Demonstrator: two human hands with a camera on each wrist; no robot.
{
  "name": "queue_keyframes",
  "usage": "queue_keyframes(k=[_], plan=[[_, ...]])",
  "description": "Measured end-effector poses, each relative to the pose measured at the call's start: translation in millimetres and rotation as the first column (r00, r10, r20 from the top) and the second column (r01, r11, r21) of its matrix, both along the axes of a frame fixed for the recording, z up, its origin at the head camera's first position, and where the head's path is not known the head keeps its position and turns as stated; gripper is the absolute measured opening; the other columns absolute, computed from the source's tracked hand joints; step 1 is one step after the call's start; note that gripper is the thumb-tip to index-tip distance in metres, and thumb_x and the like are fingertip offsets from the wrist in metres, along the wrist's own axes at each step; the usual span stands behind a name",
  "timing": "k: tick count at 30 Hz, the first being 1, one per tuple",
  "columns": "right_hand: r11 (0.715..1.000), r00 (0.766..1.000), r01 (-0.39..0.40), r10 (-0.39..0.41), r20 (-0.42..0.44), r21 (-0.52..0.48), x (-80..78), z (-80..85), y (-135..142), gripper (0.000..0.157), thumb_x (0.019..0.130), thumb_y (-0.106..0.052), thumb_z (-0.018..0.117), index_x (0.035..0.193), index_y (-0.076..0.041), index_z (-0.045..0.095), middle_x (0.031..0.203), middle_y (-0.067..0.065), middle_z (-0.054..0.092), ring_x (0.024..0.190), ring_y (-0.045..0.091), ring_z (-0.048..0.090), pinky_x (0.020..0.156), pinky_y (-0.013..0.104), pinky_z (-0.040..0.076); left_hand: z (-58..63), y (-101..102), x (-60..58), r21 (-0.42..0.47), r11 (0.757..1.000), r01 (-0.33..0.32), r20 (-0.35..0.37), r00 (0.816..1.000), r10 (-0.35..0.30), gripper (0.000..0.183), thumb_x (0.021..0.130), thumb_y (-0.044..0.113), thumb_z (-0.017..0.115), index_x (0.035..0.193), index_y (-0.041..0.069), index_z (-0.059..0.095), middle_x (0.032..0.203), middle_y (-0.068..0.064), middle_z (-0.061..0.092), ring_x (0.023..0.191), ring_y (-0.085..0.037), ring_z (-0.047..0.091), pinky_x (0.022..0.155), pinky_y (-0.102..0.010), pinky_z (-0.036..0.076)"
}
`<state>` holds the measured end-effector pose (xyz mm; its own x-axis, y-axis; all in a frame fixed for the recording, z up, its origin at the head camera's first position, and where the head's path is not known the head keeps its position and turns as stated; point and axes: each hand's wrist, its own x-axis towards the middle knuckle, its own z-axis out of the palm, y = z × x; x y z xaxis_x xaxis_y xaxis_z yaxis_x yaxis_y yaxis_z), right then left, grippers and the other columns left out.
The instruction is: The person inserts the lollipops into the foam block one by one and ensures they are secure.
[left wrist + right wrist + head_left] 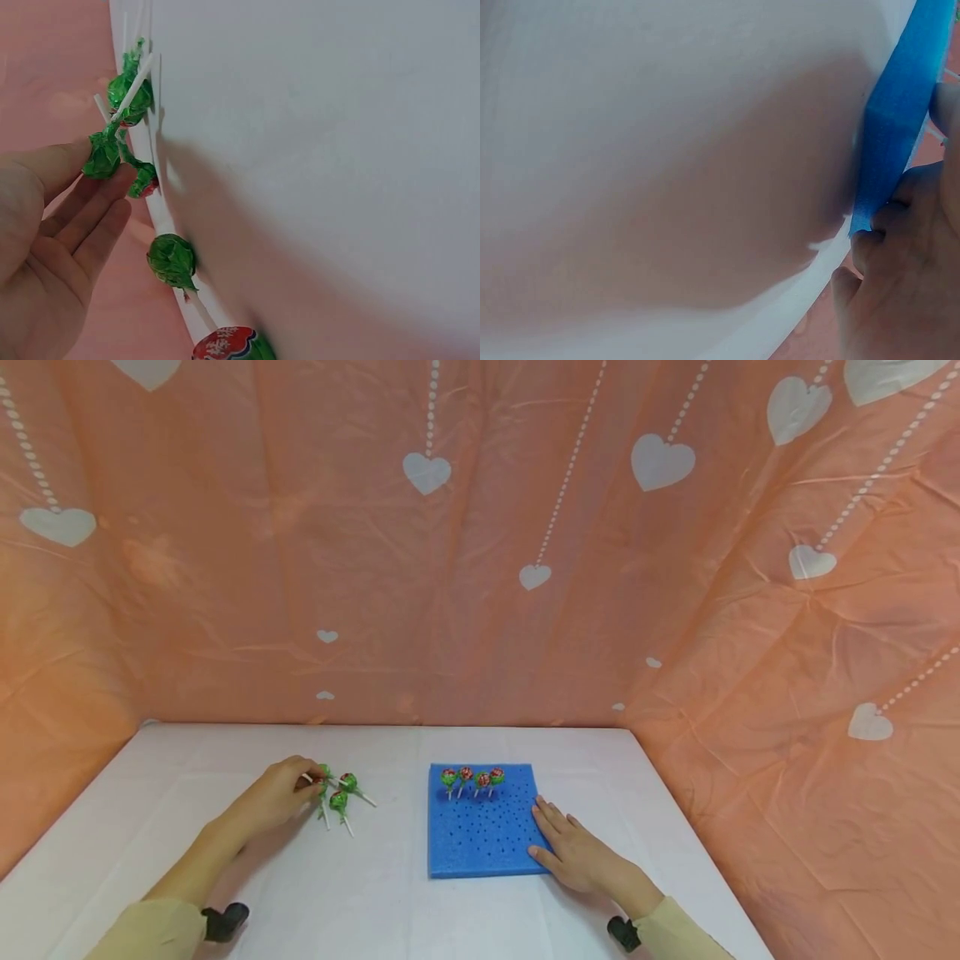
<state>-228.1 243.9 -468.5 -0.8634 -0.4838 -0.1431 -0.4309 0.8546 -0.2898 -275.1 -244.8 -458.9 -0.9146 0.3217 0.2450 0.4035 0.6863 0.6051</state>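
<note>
My left hand (276, 792) pinches a green-wrapped lollipop (103, 155) between thumb and fingers, its white stick slanting upward in the left wrist view. Several more red-and-green lollipops (339, 800) lie loose on the table beside that hand, sticks pointing different ways. To the right is a blue foam board (480, 847) dotted with small holes. Several lollipops (448, 777) stand in a row near its far edge, heads up. My right hand (581, 857) rests along the board's right edge with fingers extended; the right wrist view shows it against the board's side.
A white-covered table (375, 910) carries everything. Behind it and at both sides hangs an orange curtain (480, 635) with pale hearts. A dark wrist camera strap shows at each beige sleeve (153, 931).
</note>
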Motion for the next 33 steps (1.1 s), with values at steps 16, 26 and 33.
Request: queue_keyframes(k=[16, 26, 33], plan=[[1.0, 1.0, 0.001, -0.001, 0.001, -0.007, -0.8, -0.5, 0.3, 0.074, 0.11, -0.046, 0.047, 0.161, 0.004, 0.027, 0.171, 0.021, 0.018, 0.156, 0.04, 0.022, 0.124, 0.061, 0.024, 8.9, 10.2, 16.5, 0.048, 0.999, -0.017, -0.176, 0.984, 0.025, 0.02, 0.089, -0.004, 0.077, 0.108, -0.001, 0.072, 0.105, -0.007, 0.066, 0.094, -0.029, 0.07, 0.083, -0.048, 0.06], [1.0, 1.0, 0.001, -0.001, 0.004, -0.009, 0.0, 0.4, -0.1, 0.073, 0.11, -0.045, 0.047, 0.161, 0.004, 0.026, 0.171, 0.02, 0.017, 0.156, 0.039, 0.021, 0.124, 0.06, 0.023, 16.9, 28.4, 28.1, 0.112, 0.994, -0.011, -0.285, 0.958, 0.043, 0.026, 0.085, -0.001, 0.083, 0.107, 0.006, 0.073, 0.105, -0.001, 0.067, 0.093, -0.023, 0.071, 0.083, -0.042, 0.06], [1.0, 1.0, 0.011, -0.011, 0.015, -0.011, 0.6, 0.7, -1.1, 0.074, 0.11, -0.045, 0.047, 0.162, 0.002, 0.025, 0.172, 0.019, 0.016, 0.157, 0.038, 0.02, 0.125, 0.059, 0.022, 20.7, 43.6, 34.9, 0.164, 0.986, 0.018, -0.319, 0.947, 0.036, 0.029, 0.083, -0.005, 0.083, 0.108, 0.006, 0.073, 0.105, 0.002, 0.067, 0.092, -0.02, 0.071, 0.083, -0.033, 0.059]])
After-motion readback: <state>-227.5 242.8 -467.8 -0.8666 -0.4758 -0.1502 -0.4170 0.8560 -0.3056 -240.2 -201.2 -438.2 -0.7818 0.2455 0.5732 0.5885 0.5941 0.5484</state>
